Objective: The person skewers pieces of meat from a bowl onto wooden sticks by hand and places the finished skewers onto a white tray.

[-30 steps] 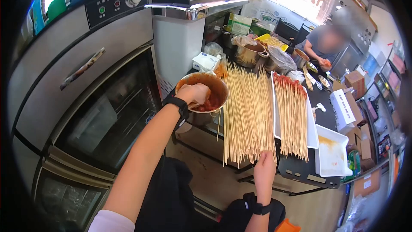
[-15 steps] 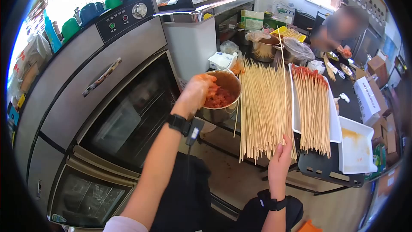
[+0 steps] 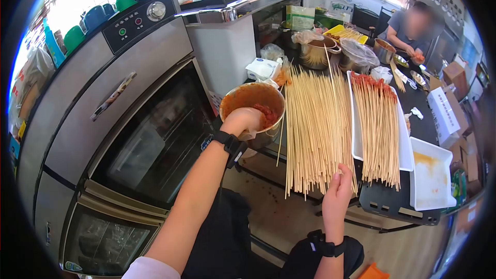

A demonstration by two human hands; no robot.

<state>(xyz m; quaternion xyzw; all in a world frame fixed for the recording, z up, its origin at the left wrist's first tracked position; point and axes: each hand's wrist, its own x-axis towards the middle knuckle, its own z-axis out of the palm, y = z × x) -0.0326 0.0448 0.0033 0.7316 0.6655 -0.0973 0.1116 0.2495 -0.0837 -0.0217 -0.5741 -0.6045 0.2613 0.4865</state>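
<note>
One bamboo skewer (image 3: 328, 61) leans up out of the bundle here, its tip standing clear of the rest, its lower end seemingly pinched between thumb and forefinger of the right hand (image 3: 337, 191). Over to the left hand (image 3: 244, 121), down inside the steel pot (image 3: 237, 96), right beside red meat (image 3: 266, 115); the fingers are hidden, so whether they're spread or pinching, I can't tell. Between the hands lies a broad spread of bare skewers (image 3: 312, 137), near ends jutting past the edge of the desk (image 3: 376, 199). And there's the danger: a sideways brush of the right wrist could sweep some off, and the lone skewer's shaft, so close to its neighbours, could snag and drag several along. The pot looks risky too, perched by the edge; a heavy push on its near rim might tip it. Just right, meat-tipped skewers (image 3: 380, 137) crowd a white tray (image 3: 406, 151), and one knock could smear or roll them. Farther right sits a stained tray (image 3: 417, 194). Across the desk, another person (image 3: 395, 28) bends over work of their own.
</note>
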